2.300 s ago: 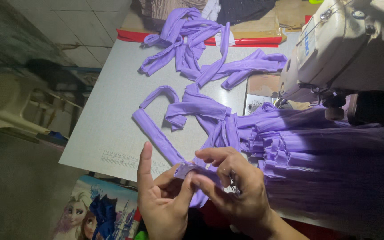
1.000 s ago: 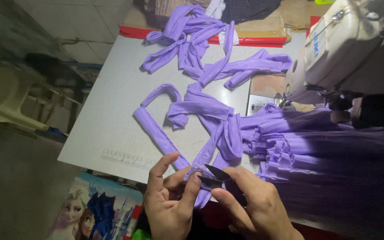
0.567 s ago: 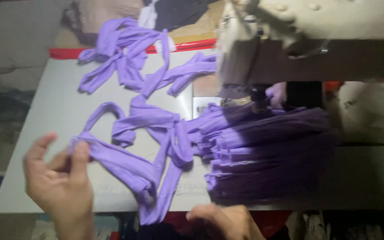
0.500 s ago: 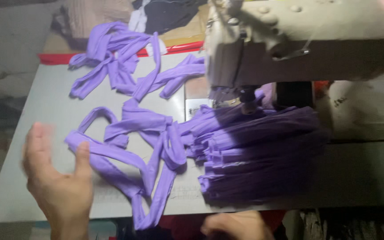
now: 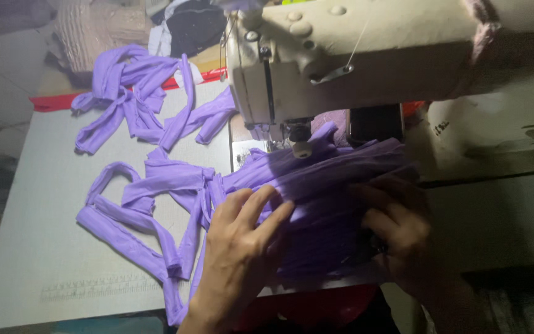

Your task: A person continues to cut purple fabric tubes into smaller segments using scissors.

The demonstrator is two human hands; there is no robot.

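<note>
Pressing flat, both hands (image 5: 242, 247) (image 5: 397, 226) cover purple fabric (image 5: 322, 185) beside the table's (image 5: 32, 247) open left side.

The fabric stack (image 5: 335, 204) lies on the bench (image 5: 38, 247) under the sewing machine (image 5: 353, 55), both hands resting on it. Loose strips (image 5: 149, 204) lie to its left, and more strips (image 5: 137, 99) lie behind those.

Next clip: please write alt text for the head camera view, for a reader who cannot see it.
Two bare hands, left hand and right hand, press flat on a stack of purple fabric under a cream sewing machine. Loose purple strips lie across the pale table to the left.
</note>
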